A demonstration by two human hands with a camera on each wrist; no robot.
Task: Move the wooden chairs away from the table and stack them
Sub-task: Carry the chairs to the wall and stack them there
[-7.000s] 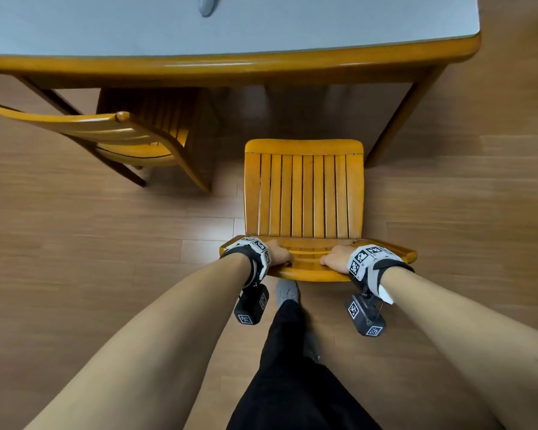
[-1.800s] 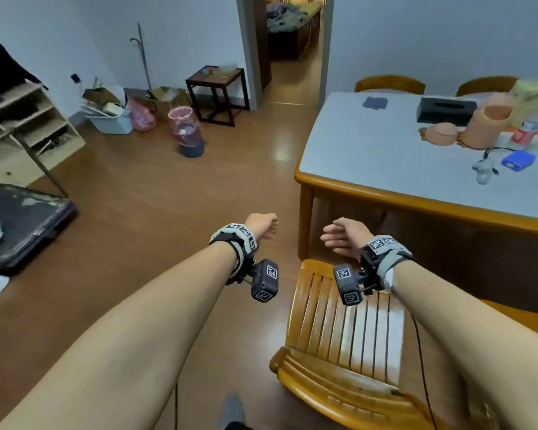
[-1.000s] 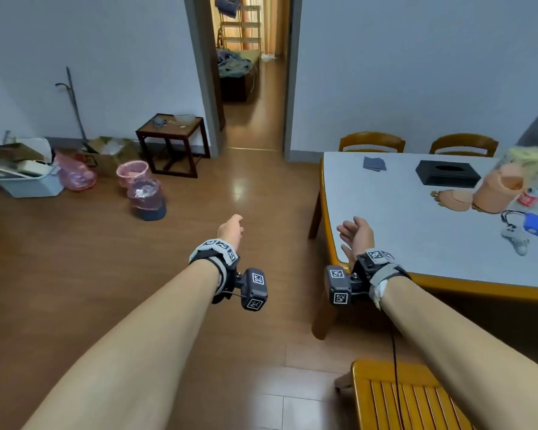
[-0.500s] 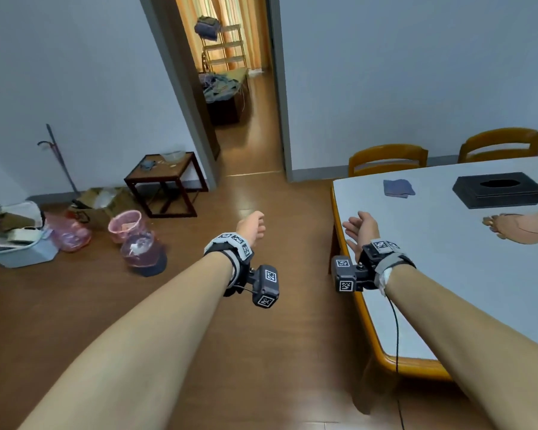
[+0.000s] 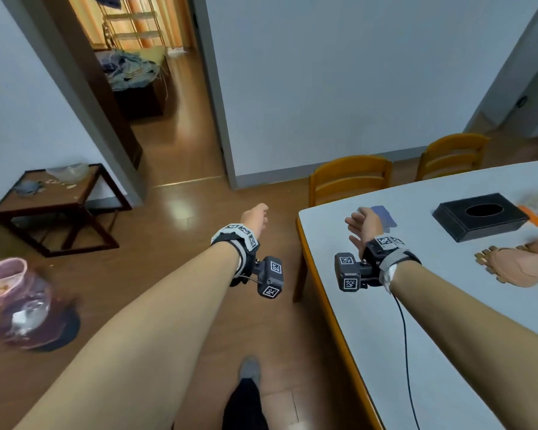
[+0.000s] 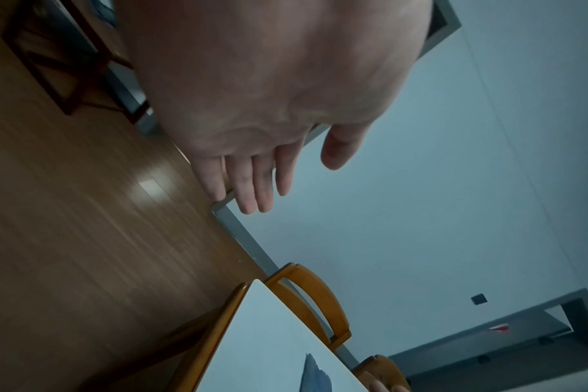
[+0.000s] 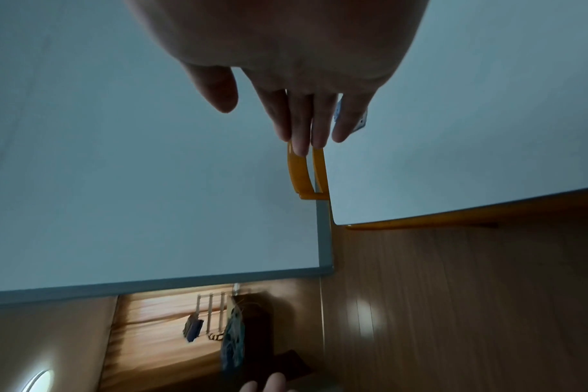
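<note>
Head: we look forward and down from standing height, past both forearms, over the table corner toward the nearer chair.
Left wrist: rolled view, close under our palm.
Right wrist: likewise.
Shared: table edge, nearer chair back, floor.

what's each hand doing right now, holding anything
Left hand: open, fingers straight, holding nothing.
Right hand: open, fingers straight, holding nothing.

Ahead of both empty, relaxed hands the wooden floor lies open toward the doorway, while the table under the right hand and 2 chairs beyond it block the right side.
</note>
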